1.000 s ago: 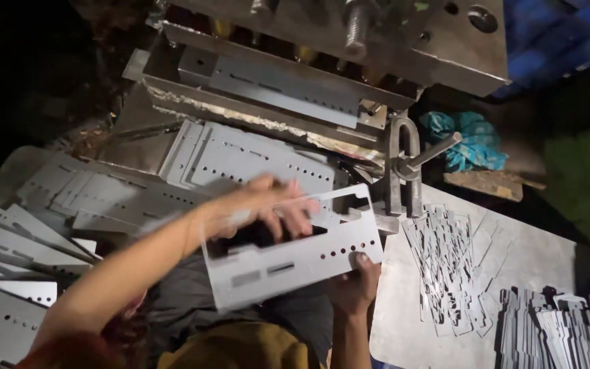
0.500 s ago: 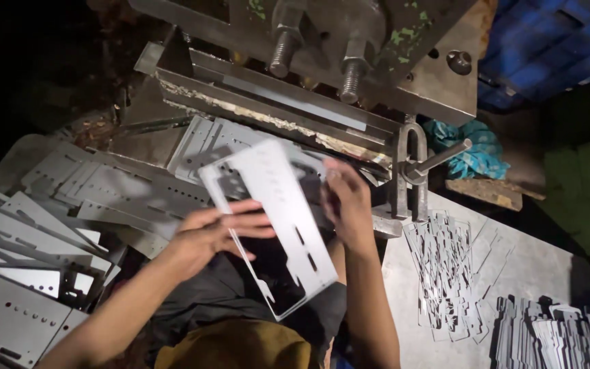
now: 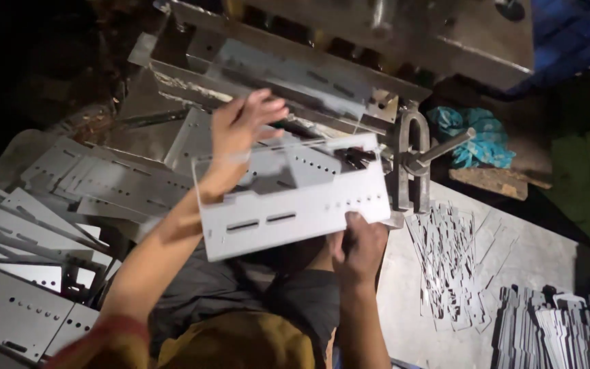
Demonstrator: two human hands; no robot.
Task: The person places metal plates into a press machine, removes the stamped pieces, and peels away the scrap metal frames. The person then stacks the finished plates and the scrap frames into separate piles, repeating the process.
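Holding a punched sheet-metal panel [image 3: 295, 201] in the middle of the frame, both hands keep it clear of the parts around it. I judge the panel stiff but thin: it looks light for its size, rigid along its folded lip, and likely sharp at the cut edges and around the slots and holes. Bare metal like this can slip on skin, so I would take it by the plain margins and the folded rim, never through the cut-outs.

My left hand [image 3: 244, 130] sits at the panel's upper left corner, fingers curled over the top edge and clasping it, the forearm running down to the lower left of the frame. My right hand [image 3: 358, 246] is under the lower right edge, thumb on the face and fingers behind, pinching the rim. So the panel lies between the two hands, slanted, its long side running from left to right.

Behind it, across the top of the frame, stands a heavy press machine [image 3: 404, 34] with a die bed just beyond the panel's far edge. A stack of similar punched blanks [image 3: 56, 205] spreads over the left side. At lower right, a grey table [image 3: 548, 260] carries small stamped offcuts [image 3: 445, 260] and a row of narrow metal pieces [image 3: 554, 321]. A blue cloth [image 3: 476, 133] lies at right, beside the machine.
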